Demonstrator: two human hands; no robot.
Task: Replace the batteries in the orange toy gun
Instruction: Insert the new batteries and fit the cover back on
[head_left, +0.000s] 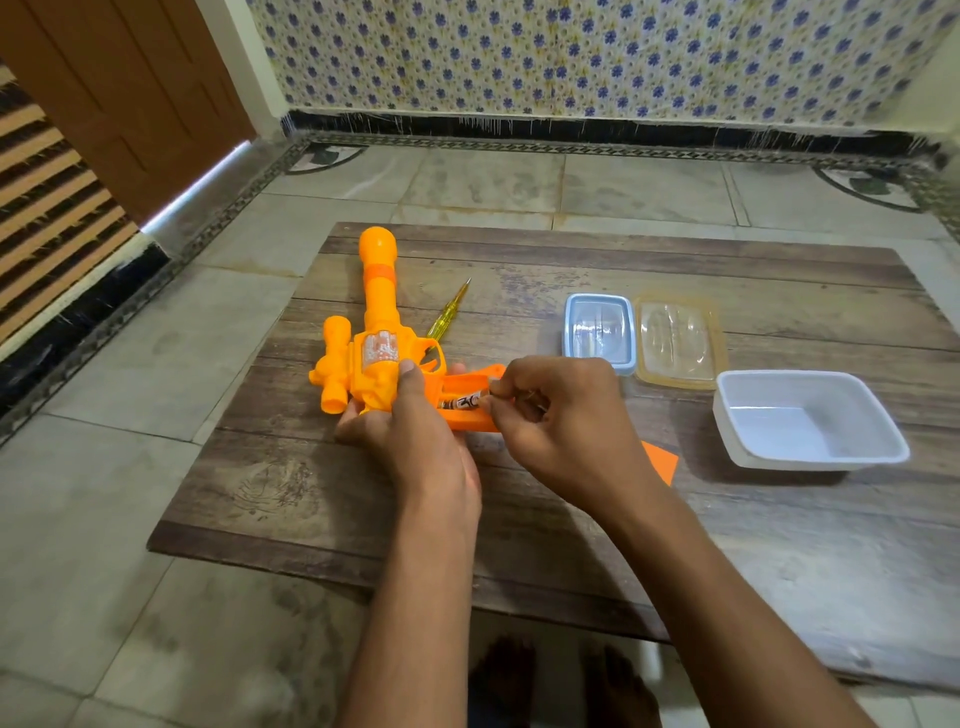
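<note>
The orange toy gun lies on the wooden board, barrel pointing away from me. My left hand grips its body, thumb on the side. The grip's battery compartment is uncovered, and a battery sits in it. My right hand pinches the end of that battery with curled fingers. An orange cover piece lies on the board, partly hidden behind my right wrist.
A yellow screwdriver lies beside the gun's barrel. A blue-rimmed lid and an orange-rimmed lid lie at the back right. An empty white tub stands at the right. Tiled floor surrounds the board.
</note>
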